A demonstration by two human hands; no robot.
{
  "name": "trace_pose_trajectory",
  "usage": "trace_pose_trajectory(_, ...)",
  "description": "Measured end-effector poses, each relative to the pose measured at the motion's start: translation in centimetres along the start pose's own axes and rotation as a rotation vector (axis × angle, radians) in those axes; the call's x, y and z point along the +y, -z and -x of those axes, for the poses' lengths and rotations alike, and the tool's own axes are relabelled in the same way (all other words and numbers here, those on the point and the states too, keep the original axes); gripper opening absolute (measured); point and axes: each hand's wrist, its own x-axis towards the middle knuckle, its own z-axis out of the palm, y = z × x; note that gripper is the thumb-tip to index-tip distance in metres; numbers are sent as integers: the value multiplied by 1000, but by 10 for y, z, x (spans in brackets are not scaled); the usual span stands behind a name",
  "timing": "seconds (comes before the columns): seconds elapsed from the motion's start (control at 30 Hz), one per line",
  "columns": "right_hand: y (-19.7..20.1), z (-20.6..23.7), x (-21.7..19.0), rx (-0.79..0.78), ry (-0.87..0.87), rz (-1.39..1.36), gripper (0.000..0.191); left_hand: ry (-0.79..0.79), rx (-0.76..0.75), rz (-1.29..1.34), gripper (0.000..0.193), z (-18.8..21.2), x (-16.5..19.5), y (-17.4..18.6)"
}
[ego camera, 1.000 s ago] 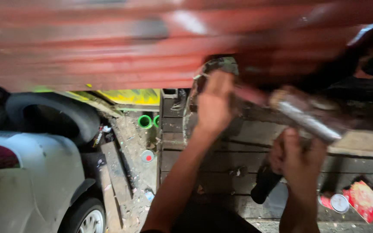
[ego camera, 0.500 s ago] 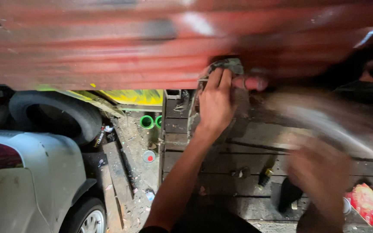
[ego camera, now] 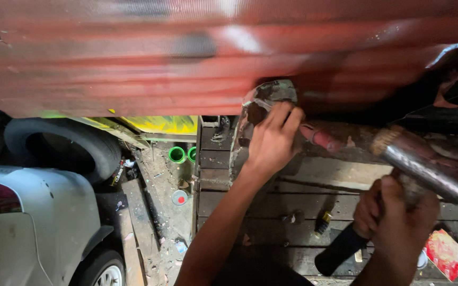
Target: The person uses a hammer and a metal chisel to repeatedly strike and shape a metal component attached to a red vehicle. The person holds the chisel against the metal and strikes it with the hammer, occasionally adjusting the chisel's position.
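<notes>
— Gripping something, that right hand (ego camera: 398,222)? It's nearest the camera.

— Yes, its fingers are wrapped tight around a hammer (ego camera: 393,201): a black, rubbery handle runs down and left out of the fist, and a scuffed, shiny metal cylinder of a head sticks out up and right, blurred.

— And the left hand (ego camera: 271,143)?

— Farther up, arm stretched out. Its fingers are curled around a chisel (ego camera: 322,139), a reddish rod whose rounded end pokes out to the right, toward the hammer head. The hand's other side presses against a bent, rusty grey metal flap (ego camera: 263,98) with a ragged edge.

— What lies under the arms?

— A surface (ego camera: 303,190) of dark, rough wooden planks, stained and grooved. A small yellow-and-black bit (ego camera: 322,223) lies on it between the arms, and a flat red packet (ego camera: 446,253) lies at the right, beside the right hand.

— To the left?

— Lower down, a dirt floor (ego camera: 163,185) strewn with timber offcuts, a small round red-and-white lid (ego camera: 179,197) and two green pipe ends (ego camera: 183,154), seen as rings. Nearer the left edge, a white car body (ego camera: 27,228) with smooth panels, and behind it a black rubber tyre (ego camera: 62,143).

— And farthest?

— A broad sheet of ribbed, red-painted metal (ego camera: 133,63) fills the top, just above the flap, smeared by blur.
</notes>
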Motion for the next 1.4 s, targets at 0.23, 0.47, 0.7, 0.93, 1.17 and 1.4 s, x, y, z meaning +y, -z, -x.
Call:
trace_pose_trajectory(0.23,3,-1,8,-66,78,14,12,-8,30,-13,57,3,-2,-4)
trace_pose_trajectory(0.47,-7,-1,5,-85,-1,-18,11,59,90,-28,53,0,-3,-5)
trace_pose_trajectory(0.7,22,-1,20,-191,49,153,17,116,121,-66,53,-7,3,-1)
trace_pose_trajectory(0.93,66,-23,17,-769,229,-244,12,108,148,-64,40,-11,5,-6)
trace_pose_trajectory(1.17,4,-37,74,-334,337,620,17,234,77,-155,25,-22,-3,3)
trace_pose_trajectory(1.4,18,-17,47,-105,11,96,15,-52,-23,-64,50,-7,0,-1)
